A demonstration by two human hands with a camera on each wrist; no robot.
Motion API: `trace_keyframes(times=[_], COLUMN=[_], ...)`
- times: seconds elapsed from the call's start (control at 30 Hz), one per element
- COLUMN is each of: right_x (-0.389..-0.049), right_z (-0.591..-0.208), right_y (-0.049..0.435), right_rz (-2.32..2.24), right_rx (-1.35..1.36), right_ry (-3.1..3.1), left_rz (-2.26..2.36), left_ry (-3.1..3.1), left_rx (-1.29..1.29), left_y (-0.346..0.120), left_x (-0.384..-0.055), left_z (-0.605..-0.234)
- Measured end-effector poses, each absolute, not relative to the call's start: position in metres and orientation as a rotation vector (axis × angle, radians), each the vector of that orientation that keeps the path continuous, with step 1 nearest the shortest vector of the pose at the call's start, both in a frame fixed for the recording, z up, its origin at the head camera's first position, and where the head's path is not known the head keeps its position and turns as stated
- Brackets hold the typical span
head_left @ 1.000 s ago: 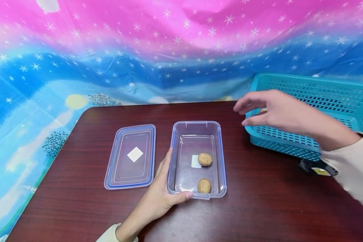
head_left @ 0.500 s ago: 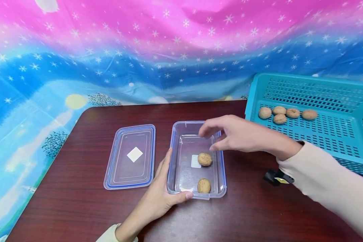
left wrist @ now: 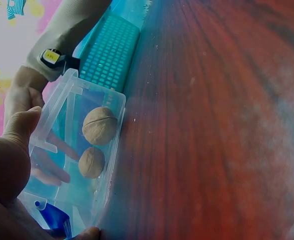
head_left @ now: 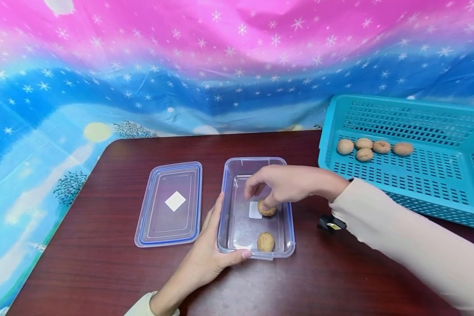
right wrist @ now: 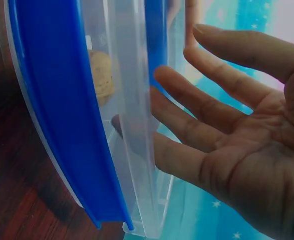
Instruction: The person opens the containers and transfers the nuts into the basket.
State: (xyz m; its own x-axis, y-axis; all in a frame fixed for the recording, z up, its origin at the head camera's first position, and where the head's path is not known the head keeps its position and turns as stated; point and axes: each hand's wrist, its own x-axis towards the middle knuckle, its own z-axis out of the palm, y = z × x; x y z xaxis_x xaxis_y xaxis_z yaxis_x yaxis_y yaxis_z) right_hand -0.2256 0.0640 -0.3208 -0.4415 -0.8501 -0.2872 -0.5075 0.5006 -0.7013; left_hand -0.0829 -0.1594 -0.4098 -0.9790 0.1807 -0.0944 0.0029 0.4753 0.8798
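A clear plastic food container stands uncovered on the table with two walnuts inside. One walnut lies by its near wall; the other walnut is farther in, partly covered by a thumb. My left hand holds the container at its near left corner, the thumb along the near rim and the fingers along the left side. My right hand reaches in over the right rim, thumb tip at the farther walnut. In the right wrist view that hand's fingers are spread, and I see nothing between them.
A container lid with a white label lies left of the container. At the right, a turquoise perforated basket holds several walnuts near its left end. A snowflake-patterned cloth hangs behind the table.
My right hand has moved left from the basket to the container and down into it, bringing the thumb to the farther walnut. The left hand and container have stayed in place.
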Motion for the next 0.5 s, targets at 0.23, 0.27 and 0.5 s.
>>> trace_keyframes(times=[0.23, 0.27, 0.5], right_x=[-0.236, -0.237, -0.239], right_z=[-0.328, -0.329, -0.337], right_y=[0.052, 0.051, 0.045], right_rz=[-0.568, -0.559, -0.489], right_rx=[-1.092, -1.074, -1.072], right_ry=[2.049, 2.035, 1.980], left_rz=[1.512, 1.510, 1.509], left_ry=[2.557, 2.557, 2.554], left_rx=[0.161, 0.159, 0.167], left_y=[-0.159, -0.159, -0.159], left_x=[-0.083, -0.083, -0.083], left_z=[-0.410, -0.410, -0.410])
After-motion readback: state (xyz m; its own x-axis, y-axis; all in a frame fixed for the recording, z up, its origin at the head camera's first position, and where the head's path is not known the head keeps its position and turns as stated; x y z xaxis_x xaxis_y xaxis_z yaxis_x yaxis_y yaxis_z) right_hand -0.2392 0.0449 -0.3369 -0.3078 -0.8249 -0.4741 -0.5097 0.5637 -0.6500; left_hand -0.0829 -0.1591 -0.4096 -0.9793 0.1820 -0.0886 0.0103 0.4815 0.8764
